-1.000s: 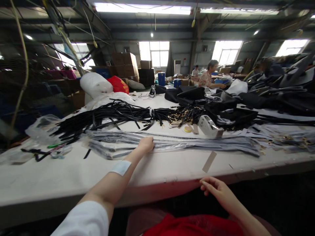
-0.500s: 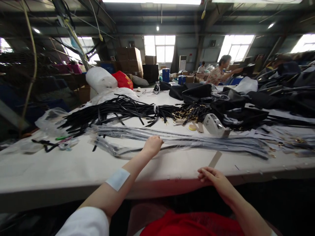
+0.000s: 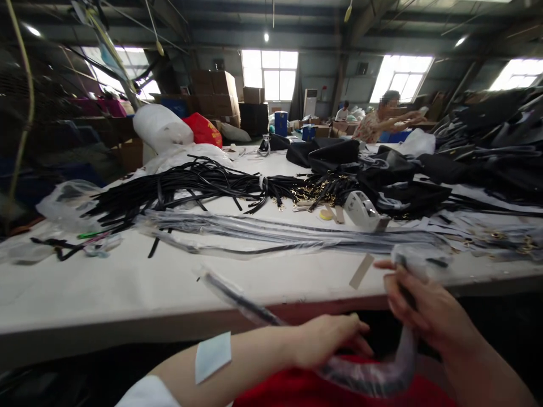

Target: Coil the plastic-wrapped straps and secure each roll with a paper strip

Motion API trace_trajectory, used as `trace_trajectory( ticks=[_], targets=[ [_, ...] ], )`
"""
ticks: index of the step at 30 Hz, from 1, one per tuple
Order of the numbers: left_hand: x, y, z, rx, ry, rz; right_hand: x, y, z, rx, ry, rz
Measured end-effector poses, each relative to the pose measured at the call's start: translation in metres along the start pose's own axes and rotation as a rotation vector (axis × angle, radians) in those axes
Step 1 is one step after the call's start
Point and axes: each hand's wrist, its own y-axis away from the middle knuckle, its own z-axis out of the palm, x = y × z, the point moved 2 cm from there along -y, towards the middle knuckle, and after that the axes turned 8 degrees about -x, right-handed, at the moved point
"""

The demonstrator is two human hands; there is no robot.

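Observation:
A black strap in a clear plastic sleeve (image 3: 373,380) hangs in a loop over my lap. Its far stretch crosses the table's front edge and passes behind my left forearm. My right hand (image 3: 424,302) is closed around the sleeved strap near one end, with loose clear plastic sticking up above the fingers. My left hand (image 3: 326,339) is over the looped strap, its fingers stretched toward the right and apart; whether the palm touches the sleeve is hidden. Beyond both hands lies a row of sleeved straps (image 3: 271,233) on the white table (image 3: 161,294).
A beige strip (image 3: 361,271) lies near my right hand. Farther back are a tape dispenser (image 3: 360,211), a yellow tape roll (image 3: 326,215), bundled black straps (image 3: 169,183) with gold clasps, and black bags (image 3: 335,154). A person (image 3: 373,124) works across the table.
My left hand has come back from the row of sleeved straps toward my lap. My right hand has moved right and up and now grips a sleeved strap, drawn away from the row.

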Motion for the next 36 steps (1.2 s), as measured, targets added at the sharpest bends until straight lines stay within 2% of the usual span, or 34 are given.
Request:
trace_trajectory(
  ticks=[3, 4, 5, 6, 8, 10, 12, 14, 15, 17, 20, 22, 24, 26, 28, 30, 32, 34, 36],
  targets=[
    [0.018, -0.019, -0.020, -0.025, 0.573, 0.021, 0.007, 0.039, 0.029, -0.608, 0.340, 0.311],
    [0.026, -0.024, -0.029, -0.017, 0.716, 0.032, 0.013, 0.048, 0.033, -0.759, 0.446, 0.363],
    [0.033, -0.026, -0.038, 0.036, 0.817, 0.060, 0.020, 0.053, 0.033, -0.840, 0.539, 0.387],
    [0.039, -0.027, -0.049, 0.128, 0.871, 0.104, 0.028, 0.054, 0.030, -0.852, 0.613, 0.397],
    [0.046, -0.023, -0.068, 0.368, 0.844, 0.227, 0.046, 0.046, 0.012, -0.722, 0.684, 0.438],
    [0.047, -0.017, -0.079, 0.546, 0.702, 0.325, 0.061, 0.033, -0.010, -0.485, 0.681, 0.445],
    [0.039, -0.014, -0.077, 0.571, 0.574, 0.338, 0.065, 0.022, -0.025, -0.252, 0.612, 0.323],
    [0.024, -0.017, -0.063, 0.475, 0.526, 0.288, 0.060, 0.015, -0.024, -0.132, 0.475, 0.149],
    [0.014, -0.020, -0.052, 0.414, 0.516, 0.252, 0.058, 0.012, -0.017, -0.124, 0.396, 0.089],
    [-0.007, -0.026, -0.031, 0.333, 0.400, 0.167, 0.054, 0.008, 0.005, -0.141, 0.265, 0.071],
    [-0.035, -0.030, -0.007, 0.264, 0.009, 0.029, 0.059, 0.001, 0.039, -0.142, 0.175, 0.157],
    [-0.050, -0.028, -0.004, 0.163, -0.220, -0.053, 0.064, -0.003, 0.051, -0.144, 0.149, 0.191],
    [-0.060, -0.023, -0.011, 0.097, -0.339, -0.149, 0.069, -0.003, 0.052, -0.175, 0.165, 0.181],
    [-0.064, -0.018, -0.028, 0.168, -0.252, -0.198, 0.071, 0.000, 0.043, -0.200, 0.207, 0.175],
    [-0.064, -0.014, -0.047, 0.287, -0.034, -0.178, 0.072, 0.005, 0.032, -0.212, 0.251, 0.200],
    [-0.059, -0.012, -0.062, 0.335, 0.157, -0.157, 0.072, 0.011, 0.022, -0.224, 0.286, 0.237],
    [-0.051, -0.011, -0.070, 0.268, 0.296, -0.159, 0.071, 0.014, 0.018, -0.246, 0.324, 0.257],
    [-0.040, -0.009, -0.071, 0.126, 0.408, -0.178, 0.069, 0.016, 0.017, -0.257, 0.374, 0.248],
    [-0.029, -0.006, -0.068, 0.010, 0.348, -0.206, 0.066, 0.017, 0.017, -0.265, 0.430, 0.224]
  ],
)
